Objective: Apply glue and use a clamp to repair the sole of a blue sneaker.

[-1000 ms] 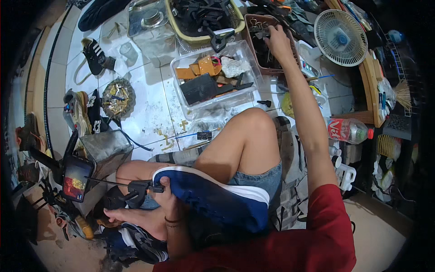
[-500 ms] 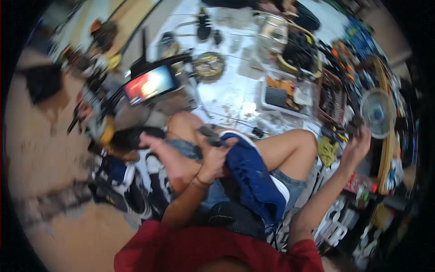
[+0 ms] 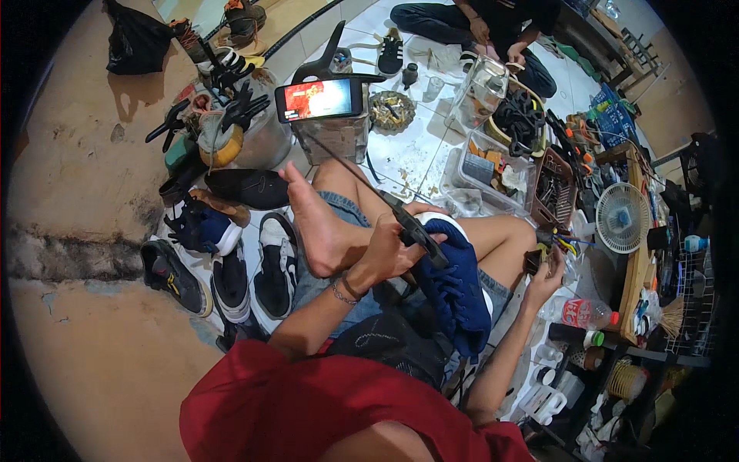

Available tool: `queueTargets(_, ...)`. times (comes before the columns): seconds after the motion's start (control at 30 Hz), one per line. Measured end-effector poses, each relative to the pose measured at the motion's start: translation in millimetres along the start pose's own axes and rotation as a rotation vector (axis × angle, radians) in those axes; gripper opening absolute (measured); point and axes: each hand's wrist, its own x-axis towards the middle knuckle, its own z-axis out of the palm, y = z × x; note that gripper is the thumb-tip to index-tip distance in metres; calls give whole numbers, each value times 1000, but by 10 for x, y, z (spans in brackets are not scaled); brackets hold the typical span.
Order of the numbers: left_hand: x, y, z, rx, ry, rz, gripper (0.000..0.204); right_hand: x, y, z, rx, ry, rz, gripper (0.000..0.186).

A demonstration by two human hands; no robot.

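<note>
A navy blue lace-up shoe [image 3: 454,285] with a white sole lies tilted across my lap. My left hand [image 3: 389,250] is beside its edge, closed round a black tool [image 3: 419,231] with a long thin shaft pointing up and left; its exact kind is unclear. Out to the right, near my knee, my right hand [image 3: 546,277] is bent with its fingertips pinching a small dark block [image 3: 532,262]. Under the shoe, a black cloth or bag [image 3: 392,343] covers part of my lap.
Several shoes [image 3: 229,281] stand at my left. Ahead, a phone [image 3: 319,100] leans on a container, with a round ashtray [image 3: 392,112] beside it. To the right are a brown basket [image 3: 553,185], a white fan [image 3: 622,218] and a bottle [image 3: 589,314]. Another person [image 3: 508,31] sits opposite.
My right hand has come down and inward from near the fan, with the dark block. The black tool in my left hand now shows clearly. The whole view has shifted and sharpened.
</note>
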Motion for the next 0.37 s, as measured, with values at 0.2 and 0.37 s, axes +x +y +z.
queueTargets(0.2, -198, 31, 181, 55, 177, 122, 33, 38, -8, 39, 220, -9, 45, 40)
queueTargets(0.37, -301, 119, 208, 140, 84, 366, 41, -23, -215, 8, -232, 20, 35, 36)
